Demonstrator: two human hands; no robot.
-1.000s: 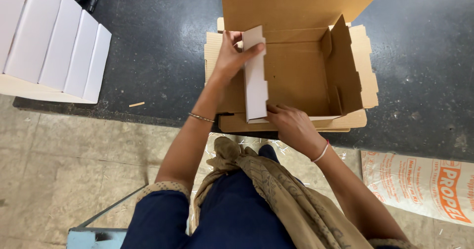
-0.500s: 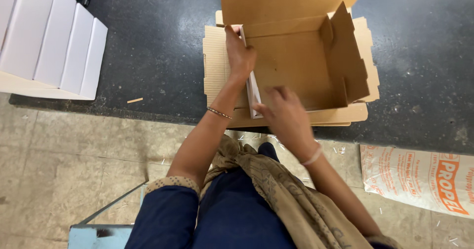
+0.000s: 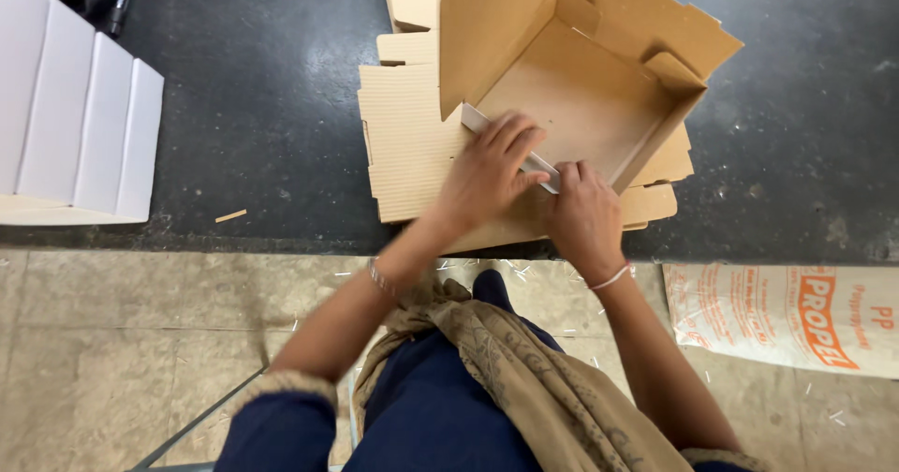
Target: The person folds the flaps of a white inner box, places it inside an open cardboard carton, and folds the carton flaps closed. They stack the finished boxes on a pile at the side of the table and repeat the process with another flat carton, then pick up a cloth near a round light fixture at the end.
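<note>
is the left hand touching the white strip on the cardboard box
Touching. The head view shows the left hand lying flat on the white strip at the front edge of the open cardboard box, fingers covering its middle.

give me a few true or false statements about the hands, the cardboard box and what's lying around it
1. Both hands press on the near wall of the half-folded cardboard box. True: the left hand and the right hand rest side by side on the folded white-faced flap.
2. The box sits directly on the bare floor. False: it lies on a stack of flat cardboard sheets.
3. A row of white boxes stands at the far left. True.
4. The printed sack lies inside the box. False: it lies on the pale floor at the right, apart from the box.
5. The right hand's wrist is bare. False: it wears a thin pale bangle.
</note>
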